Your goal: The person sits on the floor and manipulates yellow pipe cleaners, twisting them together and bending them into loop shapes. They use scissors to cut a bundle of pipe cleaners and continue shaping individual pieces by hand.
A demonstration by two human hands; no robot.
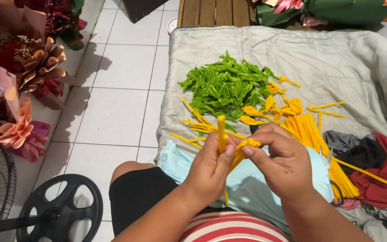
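The left hand [209, 168] is pinching an upright yellow pipe cleaner [221, 134] between thumb and fingers, and the right hand [283, 163], just beside it, is closing its fingertips on a small folded yellow bundle [245, 150] pressed against that stem. Both hands are hovering over a pale blue pillow [247, 188] lying across the person's lap; the stem's lower end is poking out under the left hand.

Beyond the pillow, a sheaf of straight yellow pipe cleaners [319, 143] is lying on the grey blanket [337, 62], running down to the right of the pillow until the right forearm is covering part of it. Further from the pillow, finished yellow petals [274, 107] are resting beside a heap of green leaf shapes [225, 87]. Nothing here is sitting in a container; everything is loose on the blanket.

Right of the pillow, red and black clothes [377, 166] are being cut off by the frame edge. Left of the pillow, a fan base [61, 210] is standing on the white tiled floor [117, 89], with paper-wrapped bouquets [27, 67] further off along the wall. Past the blanket, wooden slats [213, 12] and green wrapping [346, 11] are only partly showing.
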